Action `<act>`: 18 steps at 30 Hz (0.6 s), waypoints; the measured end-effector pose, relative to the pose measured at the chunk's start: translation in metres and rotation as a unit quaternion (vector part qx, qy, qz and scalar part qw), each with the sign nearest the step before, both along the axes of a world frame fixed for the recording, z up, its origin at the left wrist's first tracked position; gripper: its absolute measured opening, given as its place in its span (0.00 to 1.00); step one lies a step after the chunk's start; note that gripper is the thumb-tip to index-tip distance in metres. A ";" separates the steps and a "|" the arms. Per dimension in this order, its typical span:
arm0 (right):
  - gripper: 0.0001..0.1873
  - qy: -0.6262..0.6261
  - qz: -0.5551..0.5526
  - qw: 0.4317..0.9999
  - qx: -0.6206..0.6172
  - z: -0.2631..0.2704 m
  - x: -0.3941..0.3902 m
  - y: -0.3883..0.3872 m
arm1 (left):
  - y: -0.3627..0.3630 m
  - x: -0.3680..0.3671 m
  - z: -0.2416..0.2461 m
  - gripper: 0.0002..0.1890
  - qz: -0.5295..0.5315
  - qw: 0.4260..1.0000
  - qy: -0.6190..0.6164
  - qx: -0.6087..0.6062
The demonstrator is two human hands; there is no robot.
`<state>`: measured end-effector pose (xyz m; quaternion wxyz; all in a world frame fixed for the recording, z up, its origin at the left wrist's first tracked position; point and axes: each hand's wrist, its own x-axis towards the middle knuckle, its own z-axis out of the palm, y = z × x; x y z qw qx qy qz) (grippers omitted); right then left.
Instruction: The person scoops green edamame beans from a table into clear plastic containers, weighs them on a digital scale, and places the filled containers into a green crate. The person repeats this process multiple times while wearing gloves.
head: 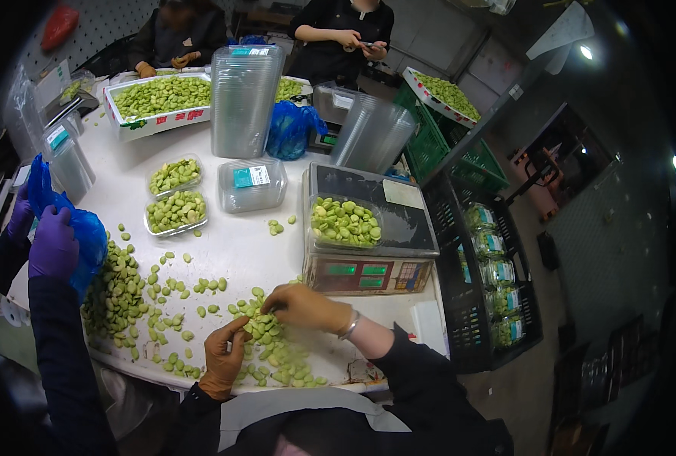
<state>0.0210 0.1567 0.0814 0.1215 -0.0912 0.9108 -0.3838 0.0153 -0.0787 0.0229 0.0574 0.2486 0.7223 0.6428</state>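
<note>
Shelled broad beans point(275, 347) lie loose on the white table point(241, 251) in front of me. My left hand point(224, 353), in an orange-brown glove, is at the left side of this pile, thumb and forefinger close together with a bean at their tips. Over the top of the pile is my right hand point(303, 308), gloved alike, its bent fingers down at the beans; whether it grips one cannot be told. A filled clear plastic tray point(346, 222) rests on the digital weighing scale point(372, 273). Two more filled trays point(176, 212) stand touching, left of a stack of labelled trays point(252, 185).
A co-worker's purple-gloved hands point(53, 242) hold a blue plastic bag point(84, 245) beside a large bean heap point(115, 290). Tall container stacks point(246, 102) and a bean-filled box point(161, 119) stand farther back. A black crate point(452, 319) with packed trays is at right. Two people are beyond the table.
</note>
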 end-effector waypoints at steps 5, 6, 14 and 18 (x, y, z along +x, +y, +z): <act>0.14 0.008 0.013 0.986 0.163 0.026 -0.035 -0.034 | -0.009 -0.001 -0.009 0.14 0.012 0.999 -0.027 0.018; 0.13 0.088 -0.038 0.984 0.147 0.011 -0.050 -0.028 | -0.006 -0.001 -0.007 0.14 0.007 0.999 -0.031 0.023; 0.08 0.240 -0.198 0.925 0.219 -0.061 -0.184 0.006 | -0.004 -0.004 -0.007 0.13 0.013 1.000 -0.010 0.017; 0.09 0.227 -0.267 0.910 0.221 -0.074 -0.182 -0.005 | -0.007 -0.002 -0.004 0.13 0.025 0.999 -0.025 0.014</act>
